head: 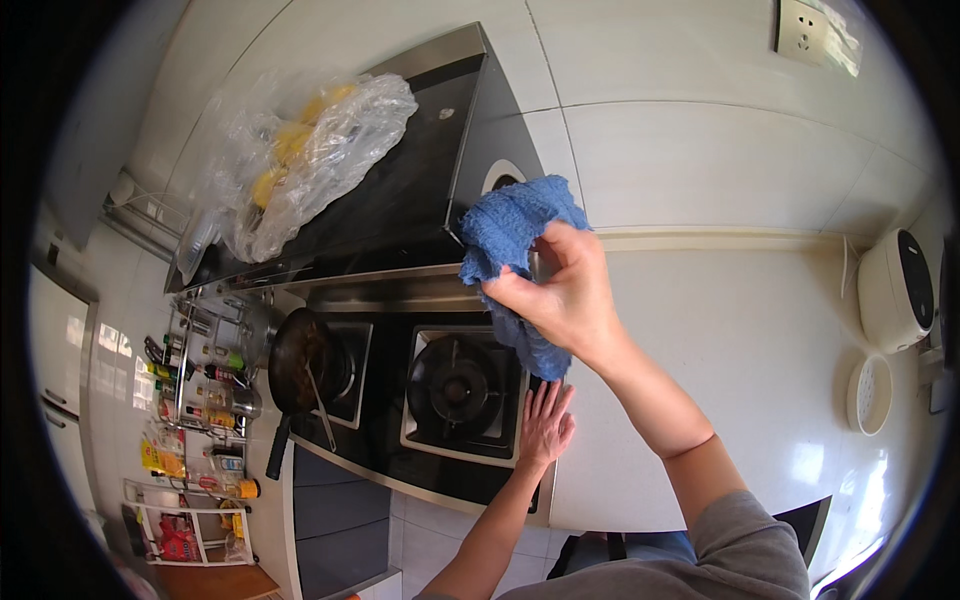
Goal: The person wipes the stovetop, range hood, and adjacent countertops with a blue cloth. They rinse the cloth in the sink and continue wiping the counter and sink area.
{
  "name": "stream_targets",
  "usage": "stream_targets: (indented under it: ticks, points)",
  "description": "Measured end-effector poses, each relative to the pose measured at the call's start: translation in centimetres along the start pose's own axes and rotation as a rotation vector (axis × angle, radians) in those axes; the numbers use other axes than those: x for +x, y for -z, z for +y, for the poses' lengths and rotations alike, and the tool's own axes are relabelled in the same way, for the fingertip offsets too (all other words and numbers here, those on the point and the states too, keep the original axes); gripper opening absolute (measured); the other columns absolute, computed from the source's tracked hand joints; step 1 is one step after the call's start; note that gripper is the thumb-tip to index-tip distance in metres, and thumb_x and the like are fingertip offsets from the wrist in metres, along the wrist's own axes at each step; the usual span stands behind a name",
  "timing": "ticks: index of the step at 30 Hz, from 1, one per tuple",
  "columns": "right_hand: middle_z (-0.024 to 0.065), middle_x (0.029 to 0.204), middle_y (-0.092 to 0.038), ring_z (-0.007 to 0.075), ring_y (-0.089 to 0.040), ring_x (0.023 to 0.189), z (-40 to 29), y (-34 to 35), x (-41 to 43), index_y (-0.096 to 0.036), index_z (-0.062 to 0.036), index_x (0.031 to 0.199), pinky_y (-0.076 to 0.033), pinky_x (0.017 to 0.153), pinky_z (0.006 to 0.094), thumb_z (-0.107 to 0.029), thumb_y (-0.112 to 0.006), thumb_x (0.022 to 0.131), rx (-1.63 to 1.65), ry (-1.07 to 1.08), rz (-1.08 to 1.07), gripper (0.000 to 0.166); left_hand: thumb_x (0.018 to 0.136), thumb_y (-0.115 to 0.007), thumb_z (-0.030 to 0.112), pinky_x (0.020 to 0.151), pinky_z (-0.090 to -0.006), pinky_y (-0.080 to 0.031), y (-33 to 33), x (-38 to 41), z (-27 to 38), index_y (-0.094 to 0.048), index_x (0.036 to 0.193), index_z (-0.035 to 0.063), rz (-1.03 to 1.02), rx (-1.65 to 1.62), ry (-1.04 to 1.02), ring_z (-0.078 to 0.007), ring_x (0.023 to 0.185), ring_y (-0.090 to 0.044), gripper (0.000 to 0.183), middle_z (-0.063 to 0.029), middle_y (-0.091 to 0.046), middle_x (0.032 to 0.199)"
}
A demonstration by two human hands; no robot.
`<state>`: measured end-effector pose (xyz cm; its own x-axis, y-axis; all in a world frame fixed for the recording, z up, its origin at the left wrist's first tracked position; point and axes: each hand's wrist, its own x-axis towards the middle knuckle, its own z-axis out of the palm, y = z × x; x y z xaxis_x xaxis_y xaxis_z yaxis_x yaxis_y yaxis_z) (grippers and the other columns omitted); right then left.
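Observation:
A blue terry cloth [517, 225] is gripped in my right hand [574, 281], bunched between thumb and fingers. Its upper part overlaps the lower corner of the black range hood's side panel [495, 127], by a round pale-rimmed fitting [504, 176]. I cannot tell whether the cloth touches the panel. The cloth's lower end hangs over the right edge of the gas hob [390, 375]. Flat on that edge, beside the right burner [455, 390], lies my left hand [546, 426], holding nothing, fingers slightly spread.
A wok [300, 367] with a metal utensil in it sits over the left burner. On the hood lies a clear plastic bag [330, 165] with yellow contents. Racks of bottles [217, 390] stand left. Along the white counter [690, 360] are a white appliance [885, 292] and a perforated basket [870, 395].

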<state>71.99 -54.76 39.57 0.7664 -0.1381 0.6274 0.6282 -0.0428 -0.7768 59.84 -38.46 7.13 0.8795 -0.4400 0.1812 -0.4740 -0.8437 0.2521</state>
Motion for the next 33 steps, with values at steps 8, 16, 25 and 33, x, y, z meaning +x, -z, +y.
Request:
stream_targets:
  ticks: [8,16,25,33]
  points:
    - [0.011,0.068,-0.059,0.0218,-0.049,0.057,-1.8,-0.4,1.9,-0.057,0.0028,0.078,-0.045,0.056,0.0315,-0.007,-0.075,0.074,-0.035,0.086,-0.007,0.021,0.092,-0.057,0.025,0.12,-0.0529,-0.026,-0.1,-0.9,-0.6,-0.045,0.15,0.015,-0.001,-0.015,0.022,-0.0368,0.143,-0.038,0.06,-0.014,-0.042,0.156]
    - [0.0146,0.07,-0.061,0.0267,-0.056,0.059,0.3,-0.7,1.5,-0.057,0.0036,0.08,-0.049,0.059,0.0327,-0.011,-0.075,0.076,0.136,0.112,0.035,0.024,0.093,-0.055,0.025,0.121,-0.0534,-0.025,0.3,0.0,-0.1,-0.046,0.151,0.0154,0.023,-0.018,0.005,-0.038,0.142,-0.04,0.059,-0.0139,-0.041,0.157]
    - [0.0148,0.068,-0.06,0.0238,-0.053,0.056,1.1,-1.2,0.8,-0.055,0.0028,0.079,-0.046,0.055,0.0327,-0.012,-0.073,0.076,0.171,0.08,0.043,0.023,0.093,-0.055,0.023,0.12,-0.0538,-0.026,0.0,-0.3,0.1,-0.046,0.151,0.0159,0.02,-0.016,0.012,-0.0379,0.142,-0.04,0.059,-0.0137,-0.041,0.157]
    - [0.0092,0.066,-0.055,0.0171,-0.05,0.058,-1.4,-1.8,3.9,-0.055,0.0012,0.08,-0.044,0.057,0.03,-0.009,-0.072,0.08,0.174,0.204,0.082,0.02,0.093,-0.056,0.024,0.121,-0.0534,-0.025,0.2,0.3,0.1,-0.047,0.149,0.014,0.019,-0.031,0.001,-0.0382,0.143,-0.038,0.057,-0.0142,-0.041,0.157]
